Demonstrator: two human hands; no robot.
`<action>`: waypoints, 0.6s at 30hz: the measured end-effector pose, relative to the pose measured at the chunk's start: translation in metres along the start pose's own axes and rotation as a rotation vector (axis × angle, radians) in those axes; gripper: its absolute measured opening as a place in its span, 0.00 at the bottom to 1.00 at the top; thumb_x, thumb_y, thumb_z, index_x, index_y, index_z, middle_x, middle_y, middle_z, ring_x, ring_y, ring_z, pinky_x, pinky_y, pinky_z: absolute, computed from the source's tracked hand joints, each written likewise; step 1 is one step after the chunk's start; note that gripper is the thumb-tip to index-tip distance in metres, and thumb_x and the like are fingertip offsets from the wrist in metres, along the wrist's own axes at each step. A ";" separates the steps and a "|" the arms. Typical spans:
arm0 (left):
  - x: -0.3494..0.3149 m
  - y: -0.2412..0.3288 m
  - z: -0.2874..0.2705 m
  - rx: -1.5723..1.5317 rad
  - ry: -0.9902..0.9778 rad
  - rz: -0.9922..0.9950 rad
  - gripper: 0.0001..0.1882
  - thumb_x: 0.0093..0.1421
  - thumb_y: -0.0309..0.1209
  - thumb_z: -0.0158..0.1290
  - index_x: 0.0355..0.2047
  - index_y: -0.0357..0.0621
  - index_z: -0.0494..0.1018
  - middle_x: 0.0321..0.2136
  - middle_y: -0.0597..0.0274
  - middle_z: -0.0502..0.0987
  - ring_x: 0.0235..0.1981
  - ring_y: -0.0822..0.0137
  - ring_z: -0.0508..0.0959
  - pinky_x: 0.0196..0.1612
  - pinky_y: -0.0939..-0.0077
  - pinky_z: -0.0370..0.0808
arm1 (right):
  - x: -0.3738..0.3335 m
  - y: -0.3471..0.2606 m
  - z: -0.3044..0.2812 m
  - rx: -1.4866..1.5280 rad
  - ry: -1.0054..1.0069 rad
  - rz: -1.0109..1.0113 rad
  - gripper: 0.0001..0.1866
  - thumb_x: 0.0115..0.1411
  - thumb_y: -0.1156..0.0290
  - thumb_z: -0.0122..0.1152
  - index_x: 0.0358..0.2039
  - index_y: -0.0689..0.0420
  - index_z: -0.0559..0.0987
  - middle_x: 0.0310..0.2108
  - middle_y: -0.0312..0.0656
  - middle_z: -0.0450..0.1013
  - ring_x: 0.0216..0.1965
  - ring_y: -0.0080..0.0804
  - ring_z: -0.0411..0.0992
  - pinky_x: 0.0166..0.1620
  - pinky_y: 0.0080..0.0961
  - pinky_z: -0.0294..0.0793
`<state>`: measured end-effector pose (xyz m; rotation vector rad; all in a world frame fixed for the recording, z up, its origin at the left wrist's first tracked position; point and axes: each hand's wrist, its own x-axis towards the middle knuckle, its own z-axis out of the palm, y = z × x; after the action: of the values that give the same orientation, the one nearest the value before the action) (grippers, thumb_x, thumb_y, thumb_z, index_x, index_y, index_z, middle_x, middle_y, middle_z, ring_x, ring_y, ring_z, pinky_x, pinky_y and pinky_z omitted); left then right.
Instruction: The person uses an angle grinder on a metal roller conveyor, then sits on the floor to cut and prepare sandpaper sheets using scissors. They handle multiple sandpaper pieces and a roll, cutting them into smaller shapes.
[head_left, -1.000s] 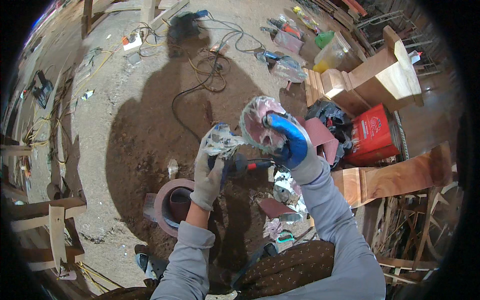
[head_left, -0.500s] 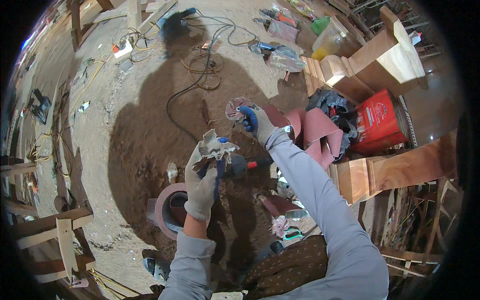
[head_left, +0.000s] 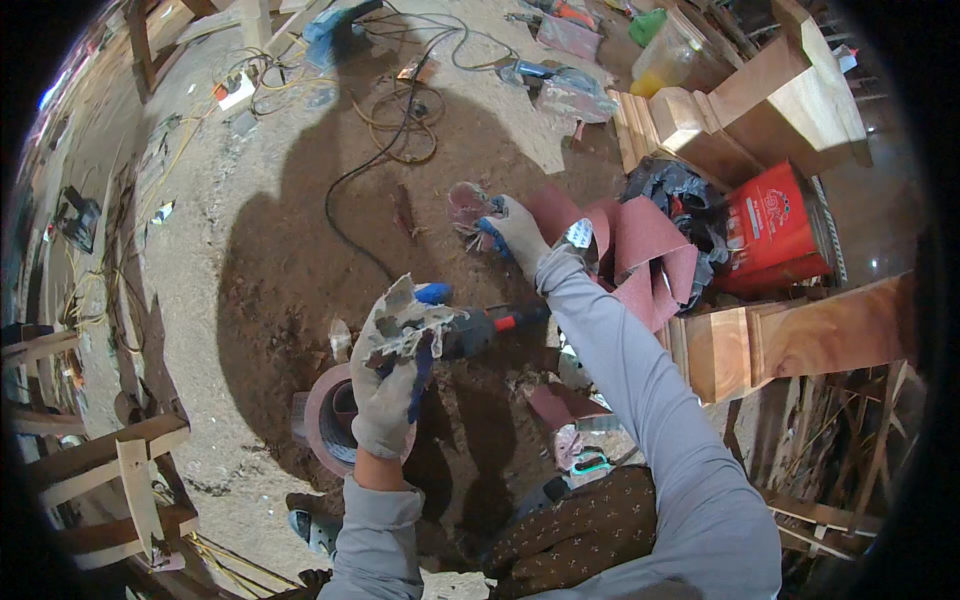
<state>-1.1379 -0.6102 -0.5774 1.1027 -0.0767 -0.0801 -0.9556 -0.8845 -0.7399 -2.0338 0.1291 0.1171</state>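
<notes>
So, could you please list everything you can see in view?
Disc: one, pink, in right hand
Scrap: one, grey, in left hand
Power tool: one, mostly dark, by left hand
Sandpaper roll: one, pink, by left hand
Sandpaper strips: several, pink, right
Tin: one, red, right
Bag: one, black, beside tin
Jar: one, clear, top right
Carved wood: two, brown, right
Corded tools: two, blue, top
Cables: several, black and yellow, top
Wooden frames: several, brown, left
Sleeves: two, grey, bottom
Hands: two, gloved grey-blue, centre
</notes>
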 end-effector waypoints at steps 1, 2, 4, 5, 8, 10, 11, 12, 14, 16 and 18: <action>0.000 -0.001 0.002 0.010 0.004 -0.014 0.34 0.65 0.36 0.59 0.68 0.34 0.63 0.58 0.52 0.75 0.55 0.64 0.78 0.62 0.67 0.72 | 0.000 -0.004 0.000 -0.054 0.004 -0.029 0.18 0.62 0.65 0.64 0.50 0.55 0.74 0.37 0.40 0.79 0.36 0.36 0.78 0.40 0.35 0.75; 0.001 -0.001 0.005 0.020 0.007 -0.028 0.34 0.65 0.36 0.59 0.68 0.34 0.63 0.58 0.51 0.75 0.55 0.64 0.78 0.62 0.67 0.72 | -0.006 -0.007 -0.001 -0.183 0.054 -0.137 0.17 0.62 0.63 0.63 0.49 0.55 0.75 0.39 0.43 0.79 0.39 0.41 0.78 0.41 0.38 0.75; -0.002 0.004 -0.009 0.066 0.051 -0.008 0.34 0.66 0.36 0.59 0.67 0.34 0.63 0.58 0.51 0.75 0.55 0.64 0.78 0.61 0.67 0.72 | -0.027 -0.057 0.033 -0.388 0.100 -0.377 0.16 0.61 0.61 0.61 0.47 0.54 0.76 0.42 0.49 0.80 0.44 0.50 0.79 0.43 0.44 0.76; -0.001 0.000 -0.005 0.037 0.029 0.017 0.34 0.66 0.36 0.59 0.67 0.34 0.63 0.58 0.51 0.75 0.55 0.64 0.78 0.61 0.67 0.72 | -0.029 -0.056 0.025 -0.488 0.062 -0.381 0.15 0.62 0.60 0.60 0.46 0.53 0.76 0.42 0.49 0.80 0.44 0.50 0.79 0.43 0.45 0.76; -0.003 -0.002 0.004 -0.018 0.040 -0.005 0.34 0.65 0.35 0.60 0.67 0.33 0.63 0.58 0.49 0.76 0.54 0.63 0.79 0.61 0.66 0.73 | -0.030 -0.053 0.020 -0.623 -0.017 -0.364 0.14 0.63 0.59 0.60 0.45 0.53 0.77 0.42 0.47 0.80 0.44 0.50 0.78 0.43 0.45 0.76; -0.008 0.001 0.003 -0.032 0.065 -0.038 0.33 0.65 0.33 0.60 0.67 0.33 0.63 0.57 0.49 0.76 0.53 0.63 0.79 0.60 0.66 0.74 | -0.031 -0.061 0.023 -0.537 -0.025 -0.313 0.14 0.63 0.59 0.61 0.46 0.52 0.78 0.39 0.48 0.80 0.41 0.49 0.79 0.43 0.44 0.75; -0.011 0.004 0.001 -0.029 0.068 -0.046 0.33 0.65 0.32 0.61 0.67 0.33 0.62 0.57 0.48 0.76 0.53 0.62 0.80 0.60 0.66 0.74 | -0.027 -0.058 0.029 -0.477 0.019 -0.306 0.15 0.63 0.58 0.61 0.47 0.51 0.78 0.39 0.48 0.80 0.42 0.48 0.79 0.43 0.43 0.76; -0.012 0.004 0.003 -0.042 0.057 -0.054 0.33 0.65 0.31 0.61 0.67 0.33 0.62 0.57 0.48 0.76 0.52 0.62 0.80 0.60 0.66 0.74 | -0.020 -0.047 0.027 -0.433 0.076 -0.294 0.16 0.62 0.58 0.62 0.48 0.50 0.78 0.39 0.48 0.80 0.42 0.48 0.79 0.43 0.42 0.76; -0.011 0.000 0.007 -0.029 0.023 -0.029 0.33 0.65 0.29 0.60 0.67 0.32 0.62 0.57 0.48 0.76 0.53 0.62 0.80 0.60 0.66 0.74 | -0.004 -0.028 0.014 -0.298 0.107 -0.234 0.20 0.61 0.56 0.62 0.52 0.51 0.77 0.41 0.48 0.80 0.44 0.49 0.79 0.46 0.42 0.76; -0.012 -0.003 0.007 -0.027 0.015 -0.004 0.33 0.65 0.29 0.60 0.67 0.32 0.61 0.56 0.48 0.76 0.53 0.61 0.80 0.60 0.67 0.74 | 0.010 -0.024 0.006 -0.099 0.043 -0.147 0.26 0.60 0.55 0.63 0.57 0.52 0.75 0.46 0.50 0.80 0.48 0.52 0.78 0.50 0.44 0.76; -0.017 -0.005 0.006 -0.045 0.025 0.011 0.34 0.65 0.30 0.60 0.67 0.31 0.61 0.57 0.48 0.76 0.53 0.61 0.80 0.59 0.67 0.74 | 0.006 -0.023 0.008 -0.324 0.227 -0.178 0.31 0.61 0.56 0.62 0.63 0.53 0.69 0.49 0.52 0.78 0.49 0.54 0.78 0.52 0.46 0.76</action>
<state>-1.1555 -0.6156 -0.5794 1.0577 -0.0580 -0.0577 -0.9466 -0.8675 -0.7234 -2.3670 0.0735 -0.2182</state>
